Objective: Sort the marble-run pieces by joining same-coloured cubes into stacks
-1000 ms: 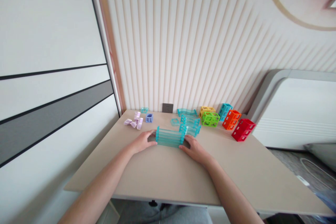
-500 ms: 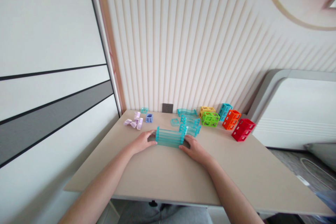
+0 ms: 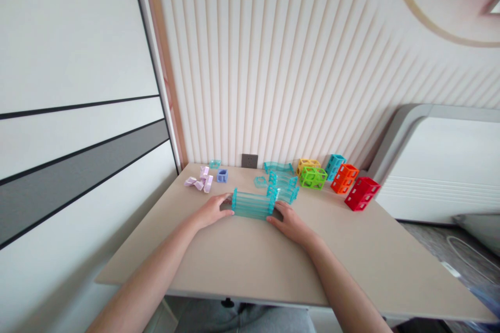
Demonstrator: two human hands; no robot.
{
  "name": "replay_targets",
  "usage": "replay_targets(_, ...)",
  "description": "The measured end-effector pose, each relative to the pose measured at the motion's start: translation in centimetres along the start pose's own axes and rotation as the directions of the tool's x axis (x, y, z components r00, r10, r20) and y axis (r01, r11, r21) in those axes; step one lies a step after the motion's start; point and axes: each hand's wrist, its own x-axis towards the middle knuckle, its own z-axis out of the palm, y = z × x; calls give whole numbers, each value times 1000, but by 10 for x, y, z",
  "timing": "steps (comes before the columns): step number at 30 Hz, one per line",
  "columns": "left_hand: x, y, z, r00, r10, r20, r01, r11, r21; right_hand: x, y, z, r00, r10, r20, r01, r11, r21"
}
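Note:
A block of translucent turquoise plastic panels (image 3: 253, 205), seemingly several layered together, rests on the table in front of me. My left hand (image 3: 212, 210) grips its left end, thumb low and fingers behind. At the right end, my right hand (image 3: 288, 221) holds it the same way, its fingertips partly hidden. Just behind the right end lie more ridged turquoise panels (image 3: 287, 194), with a curved one (image 3: 278, 167) farther back by the wall. A small turquoise square (image 3: 260, 182) lies flat behind the block.
On the beige table (image 3: 250, 260), lilac pieces (image 3: 208, 183) and a blue-violet cube (image 3: 222, 176) stand back left. Yellow (image 3: 308, 164), green (image 3: 313, 178), blue (image 3: 335, 167), orange (image 3: 344, 178) and red (image 3: 362, 193) open-frame blocks stand right. A wall socket (image 3: 249, 161) is behind.

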Motion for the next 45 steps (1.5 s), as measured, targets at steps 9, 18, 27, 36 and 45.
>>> replay_targets(9,1,-1,0,1000,-17,0,17,1000,10,0,3,1,1000,-3,-2,3,1000,16)
replay_targets(18,0,1,1,1000,-29,6,29,999,14,-3,-3,-4,999,21,27,-21,1000,-4)
replay_targets(27,-2,1,8,1000,-11,-14,12,998,60,-10,-5,-12,1000,3,12,-3,1000,-14)
replay_targets(36,1,9,31,1000,23,10,-24,996,83,-38,-10,-23,995,87,-50,-88,996,-18)
replay_targets(45,13,42,73,991,118,59,-120,992,28,-78,9,-46,979,164,-122,-172,983,-59)
